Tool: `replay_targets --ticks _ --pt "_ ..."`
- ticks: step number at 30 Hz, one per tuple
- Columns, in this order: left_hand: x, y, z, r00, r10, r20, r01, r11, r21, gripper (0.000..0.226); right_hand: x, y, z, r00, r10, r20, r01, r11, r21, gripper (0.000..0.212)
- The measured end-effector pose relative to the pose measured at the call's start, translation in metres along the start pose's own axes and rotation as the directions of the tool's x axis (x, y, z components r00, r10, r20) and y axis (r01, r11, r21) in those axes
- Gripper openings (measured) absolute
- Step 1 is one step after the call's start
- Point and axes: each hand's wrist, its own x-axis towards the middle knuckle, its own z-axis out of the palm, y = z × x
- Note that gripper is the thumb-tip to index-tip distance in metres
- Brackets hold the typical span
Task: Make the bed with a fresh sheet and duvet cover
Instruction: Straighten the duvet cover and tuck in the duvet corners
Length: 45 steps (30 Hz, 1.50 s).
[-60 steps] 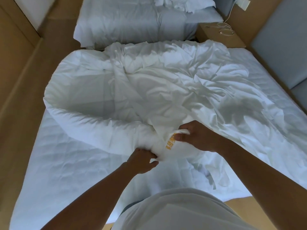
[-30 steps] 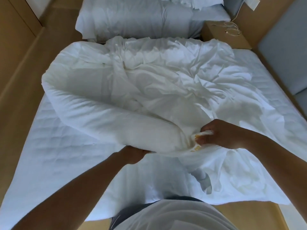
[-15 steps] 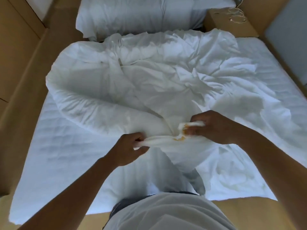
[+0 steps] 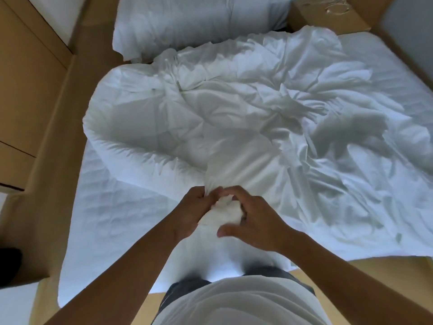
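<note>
1. The bed (image 4: 105,207) shows its quilted white top on the left.
2. The left hand (image 4: 193,213) grips a bunched corner of the duvet (image 4: 210,118) near the bed's foot.
3. The right hand (image 4: 256,222), just beside the left, curls round the same bunch.
4. The rest of the duvet lies crumpled over the bed's middle and right.

Tan floor (image 4: 77,95), wooden cabinet (image 4: 28,90) at left; second white bed (image 4: 187,24), bedside table (image 4: 328,19) and grey padded panel (image 4: 410,26) beyond.
</note>
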Motion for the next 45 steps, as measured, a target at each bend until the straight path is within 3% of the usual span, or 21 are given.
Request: replay_targets --ticks 2,3,6,8,13,18,22,26,28,31,33,34,36,38,41,43,45 --pt "-0.007 -0.009 -0.016 1.0 0.009 0.003 -0.009 0.998 0.06 0.043 0.003 -0.002 0.006 0.965 0.226 -0.136 -0.149 0.893 0.425 0.033" --pt "-0.011 -0.013 -0.027 1.0 0.013 0.022 -0.016 0.995 0.102 0.05 0.007 -0.003 0.015 0.924 0.336 -0.183 -0.231 0.871 0.434 0.024" --pt "-0.014 -0.019 -0.034 0.997 0.054 0.057 -0.062 0.985 0.159 0.055 0.017 -0.002 0.021 0.869 0.492 -0.062 -0.487 0.87 0.073 0.026" --pt "-0.021 -0.023 -0.044 0.997 0.031 0.07 -0.04 0.99 0.132 0.057 0.015 -0.005 0.033 0.841 0.541 -0.02 -0.535 0.835 0.131 0.028" --pt "-0.032 -0.03 -0.055 0.995 0.014 0.095 -0.016 1.0 0.018 0.057 0.005 -0.012 0.06 0.846 0.511 -0.152 -0.523 0.85 -0.057 0.021" --pt "-0.026 -0.026 -0.051 0.994 0.059 0.093 -0.06 0.998 0.016 0.06 0.002 -0.012 0.051 0.871 0.302 -0.387 -0.375 0.919 -0.126 0.016" --pt "-0.018 -0.023 -0.042 0.981 0.044 0.187 -0.055 0.997 0.052 0.037 0.014 -0.009 0.03 0.952 0.067 -0.297 -0.197 0.88 -0.432 0.014" --pt "-0.01 -0.012 -0.037 0.955 0.021 0.296 -0.022 1.0 -0.001 0.033 0.028 0.001 0.012 0.956 -0.007 -0.295 -0.144 0.861 -0.488 0.014" --pt "-0.006 -0.012 -0.032 0.936 0.047 0.348 -0.03 0.998 -0.055 0.033 0.033 0.009 0.004 0.93 0.032 -0.367 -0.208 0.868 -0.452 0.01" --pt "-0.006 -0.014 -0.022 0.954 0.046 0.296 -0.027 0.997 -0.067 0.027 0.027 0.024 0.004 0.812 0.331 -0.481 -0.5 0.82 -0.279 0.04" --pt "-0.011 -0.017 -0.014 0.969 0.04 0.245 -0.026 0.998 -0.062 0.022 0.019 0.034 0.015 0.723 0.564 -0.399 -0.649 0.752 -0.115 0.056" --pt "-0.012 -0.021 -0.012 0.973 0.026 0.229 -0.017 0.999 -0.043 0.031 0.016 0.038 0.023 0.727 0.603 -0.328 -0.648 0.761 -0.039 0.056" --pt "-0.018 -0.027 -0.011 0.98 -0.015 0.198 0.02 0.999 -0.025 0.035 0.013 0.04 0.042 0.781 0.556 -0.283 -0.574 0.819 0.025 0.05" --pt "-0.024 -0.03 -0.017 0.983 -0.06 0.171 0.061 0.998 0.003 0.039 0.012 0.04 0.057 0.808 0.49 -0.326 -0.513 0.858 0.017 0.051" --pt "-0.033 -0.042 -0.036 0.98 -0.127 0.156 0.101 0.982 0.161 0.062 0.005 0.049 0.075 0.809 0.517 -0.281 -0.562 0.82 -0.11 0.063" --pt "-0.044 -0.061 -0.047 0.956 -0.215 0.201 0.156 0.95 0.272 0.064 -0.008 0.062 0.097 0.756 0.635 -0.161 -0.655 0.739 -0.158 0.068" --pt "-0.056 -0.088 -0.057 0.912 -0.322 0.255 0.225 0.911 0.347 0.051 -0.025 0.068 0.127 0.643 0.765 -0.024 -0.755 0.629 -0.188 0.068"
